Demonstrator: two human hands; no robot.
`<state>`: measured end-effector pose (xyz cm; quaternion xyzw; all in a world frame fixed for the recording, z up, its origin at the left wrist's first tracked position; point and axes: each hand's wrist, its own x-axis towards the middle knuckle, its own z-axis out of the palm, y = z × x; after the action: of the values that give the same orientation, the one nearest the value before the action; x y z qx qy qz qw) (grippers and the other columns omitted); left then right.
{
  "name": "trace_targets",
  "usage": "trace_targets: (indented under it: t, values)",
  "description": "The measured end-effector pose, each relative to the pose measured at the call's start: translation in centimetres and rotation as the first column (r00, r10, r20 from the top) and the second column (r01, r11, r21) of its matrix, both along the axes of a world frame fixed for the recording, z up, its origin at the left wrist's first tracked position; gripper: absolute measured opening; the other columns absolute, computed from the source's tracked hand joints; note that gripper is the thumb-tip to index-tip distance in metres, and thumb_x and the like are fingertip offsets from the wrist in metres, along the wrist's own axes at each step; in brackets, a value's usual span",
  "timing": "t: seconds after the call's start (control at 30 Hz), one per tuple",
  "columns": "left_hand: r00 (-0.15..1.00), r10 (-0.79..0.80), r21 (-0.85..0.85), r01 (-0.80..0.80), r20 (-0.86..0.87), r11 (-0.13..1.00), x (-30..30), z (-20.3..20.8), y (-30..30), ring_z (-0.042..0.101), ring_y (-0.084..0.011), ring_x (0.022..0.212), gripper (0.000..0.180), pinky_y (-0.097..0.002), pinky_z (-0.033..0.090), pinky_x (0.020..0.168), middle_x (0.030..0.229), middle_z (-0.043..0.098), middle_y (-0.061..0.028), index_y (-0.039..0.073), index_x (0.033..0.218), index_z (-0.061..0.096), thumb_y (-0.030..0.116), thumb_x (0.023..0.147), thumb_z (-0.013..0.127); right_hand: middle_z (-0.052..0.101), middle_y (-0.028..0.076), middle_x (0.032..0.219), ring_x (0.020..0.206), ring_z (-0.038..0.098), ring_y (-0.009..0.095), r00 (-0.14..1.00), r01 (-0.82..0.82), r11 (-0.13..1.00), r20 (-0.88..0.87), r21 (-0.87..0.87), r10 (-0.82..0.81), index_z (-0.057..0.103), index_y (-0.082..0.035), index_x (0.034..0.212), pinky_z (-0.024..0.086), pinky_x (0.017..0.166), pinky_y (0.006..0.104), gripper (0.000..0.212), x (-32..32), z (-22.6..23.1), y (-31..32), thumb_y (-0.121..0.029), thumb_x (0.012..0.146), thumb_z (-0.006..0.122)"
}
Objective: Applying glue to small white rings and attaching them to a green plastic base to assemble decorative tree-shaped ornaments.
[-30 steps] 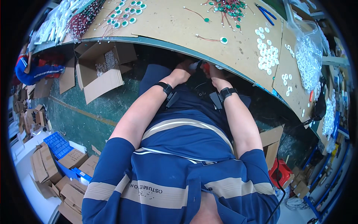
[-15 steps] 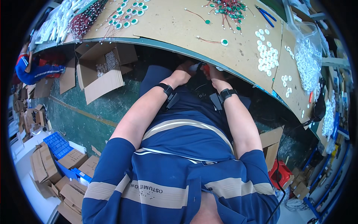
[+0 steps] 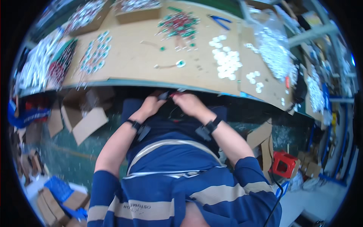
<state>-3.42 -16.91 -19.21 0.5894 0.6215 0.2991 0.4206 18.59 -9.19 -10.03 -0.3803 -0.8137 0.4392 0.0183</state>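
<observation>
Just below the table's near edge, my left hand [image 3: 153, 105] is closed around something greyish that is mostly hidden by the fingers. Close beside it, my right hand [image 3: 189, 104] is also closed, with a bit of red and dark showing at its fingertips. Blur and shadow keep me from naming either thing. On the table [image 3: 132, 56] beyond my hands lies a white disc with a green centre [image 3: 180, 63] and a red wire. A second green piece [image 3: 162, 48] with a wire lies farther off.
A heap of wired green pieces [image 3: 177, 26], blue-handled pliers [image 3: 220, 22], loose white discs [image 3: 227, 62] and a clear bag of white parts [image 3: 273, 51] lie on the table. An open cardboard box [image 3: 89, 125] stands on the floor at left, a red stool [image 3: 284, 164] at right.
The view has shifted, so more of the tabletop shows. Both hands remain close together by the table's edge, and the right one now shows its back more fully.
</observation>
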Motion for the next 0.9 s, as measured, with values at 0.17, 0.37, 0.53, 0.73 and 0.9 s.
trace_targets:
  t: [0.17, 0.37, 0.53, 0.73, 0.9]
  values:
    - [0.992, -0.124, -0.189, 0.127, 0.03, 0.974, 0.7, 9.4, 0.6, 0.067, -0.032, 0.115, 0.034, -0.0385, 0.052, 0.1, 0.119, 0.071, -0.0189, 0.0, 0.12, 0.07, 0.007, 0.088, 0.077, 0.073, 0.013, 0.094, 0.088, 0.072, 0.026, 0.888, 0.129, 0.986, -0.431, -0.106, -0.163, 0.07, -0.005, 0.118, 0.055, 0.079, 0.0334, 0.02, 6.0, 12.1, -1.9, -0.013, 0.102, 0.061]
    - [0.936, -0.349, 0.161, 0.34, 0.032, 0.926, 3.2, 16.3, 1.1, 0.066, -0.0269, 0.106, 0.041, -0.0372, 0.053, 0.096, 0.108, 0.073, -0.0116, 0.005, 0.119, 0.073, 0.006, 0.08, 0.084, 0.075, 0.015, 0.098, 0.088, 0.072, 0.026, 0.754, 0.653, 0.572, -0.503, 0.497, -0.423, 0.076, -0.008, 0.118, 0.055, 0.08, 0.0335, 0.022, 13.1, 16.7, 8.8, -0.015, 0.1, 0.064]
    - [0.911, -0.411, 0.297, 0.386, 0.026, 0.873, 5.2, 21.5, 2.1, 0.066, -0.0262, 0.105, 0.043, -0.0365, 0.053, 0.094, 0.112, 0.072, -0.0106, 0.005, 0.12, 0.074, 0.007, 0.078, 0.085, 0.073, 0.022, 0.107, 0.101, 0.069, 0.042, 0.743, 0.563, 0.394, -0.236, 0.727, -0.627, 0.077, -0.01, 0.115, 0.054, 0.087, 0.0463, 0.024, 18.9, 14.7, 18.0, -0.016, 0.098, 0.062]
    - [0.949, -0.298, 0.375, 0.241, 0.1, 0.895, 4.3, 23.0, 1.6, 0.066, -0.0283, 0.108, 0.044, -0.0371, 0.052, 0.097, 0.114, 0.071, -0.0129, 0.005, 0.125, 0.071, 0.01, 0.082, 0.083, 0.072, 0.022, 0.107, 0.099, 0.068, 0.042, 0.824, 0.375, 0.473, -0.052, 0.797, -0.564, 0.077, -0.007, 0.112, 0.055, 0.088, 0.0502, 0.023, 19.6, 12.5, 18.3, -0.015, 0.091, 0.07]
    - [0.967, -0.213, 0.352, 0.151, 0.144, 0.924, 2.9, 23.0, 1.7, 0.067, -0.0246, 0.11, 0.042, -0.0354, 0.052, 0.1, 0.118, 0.07, -0.0117, 0.003, 0.129, 0.068, 0.01, 0.089, 0.08, 0.074, 0.019, 0.106, 0.1, 0.071, 0.038, 0.814, 0.5, 0.386, -0.268, 0.775, -0.516, 0.074, -0.002, 0.115, 0.055, 0.091, 0.0417, 0.025, 15.3, 16.1, 13.9, -0.009, 0.092, 0.07]
